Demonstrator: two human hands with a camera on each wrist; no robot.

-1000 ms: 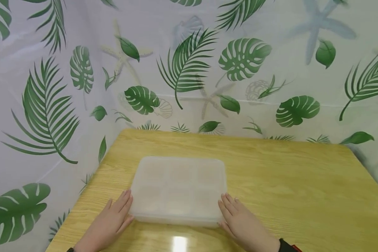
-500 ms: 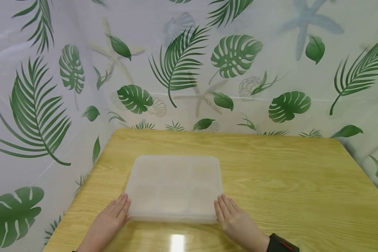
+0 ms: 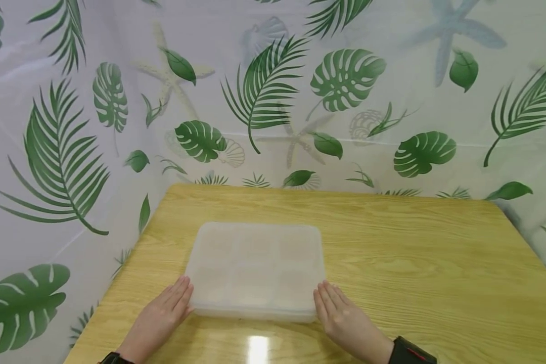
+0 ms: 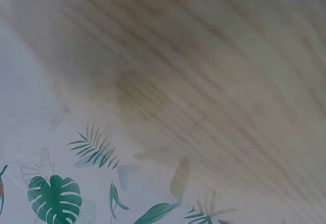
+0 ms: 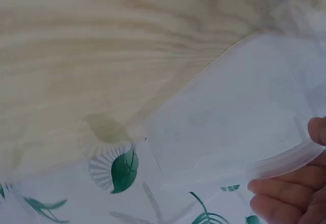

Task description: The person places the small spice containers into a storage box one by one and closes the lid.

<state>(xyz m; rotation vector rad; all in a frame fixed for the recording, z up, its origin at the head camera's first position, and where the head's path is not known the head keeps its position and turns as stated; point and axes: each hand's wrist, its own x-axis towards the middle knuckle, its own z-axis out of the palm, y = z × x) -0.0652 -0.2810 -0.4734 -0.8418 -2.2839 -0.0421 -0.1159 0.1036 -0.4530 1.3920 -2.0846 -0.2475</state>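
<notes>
A white, translucent, lidded box [image 3: 256, 268] lies flat on the wooden table, with six faint square compartments showing through its top. At its left front corner, my left hand [image 3: 159, 316] holds the side, fingers together along the edge and thumb mostly hidden. My right hand [image 3: 348, 321] holds the opposite side in the same way. In the right wrist view, the box's rim [image 5: 288, 163] runs between the thumb [image 5: 318, 131] and the fingers [image 5: 285, 196]. Neither the left hand nor the box can be made out in the left wrist view, which shows blurred wood grain.
The yellow wood-grain tabletop [image 3: 414, 263] stretches behind the box and far to its right. A white curtain [image 3: 273, 101] printed with green leaves, shells and starfish hangs at the back and left edges. Black bands [image 3: 411, 351] circle both wrists.
The thumbs, earlier spread at the front corners, are now tucked in against the box, and the fingers lie closer together. The box stays in about the same place; the head view has shifted slightly.
</notes>
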